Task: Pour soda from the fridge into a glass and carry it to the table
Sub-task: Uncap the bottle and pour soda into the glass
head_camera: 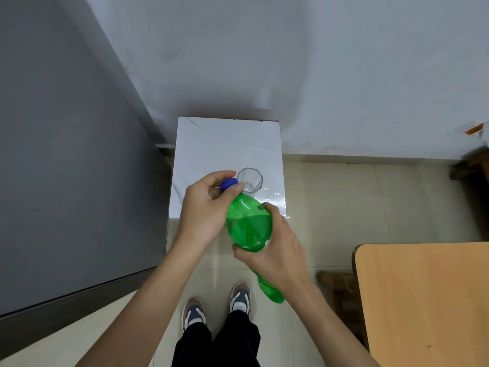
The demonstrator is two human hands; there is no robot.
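Observation:
A green plastic soda bottle (248, 229) is held tilted in front of me, neck pointing up and away. My right hand (280, 250) grips its body from the right. My left hand (206, 207) has thumb and fingers closed around the blue cap (228, 183). Just beyond the cap, a clear empty glass (250, 180) stands upright on a small white stand (227, 144). The bottle's lower part is partly hidden behind my right hand.
A grey fridge (66, 154) fills the left side, its door shut. A wooden table (423, 300) is at the lower right, with a dark stool (336, 282) beside it. A pale wall is behind the stand. My feet are on the tiled floor (344, 202).

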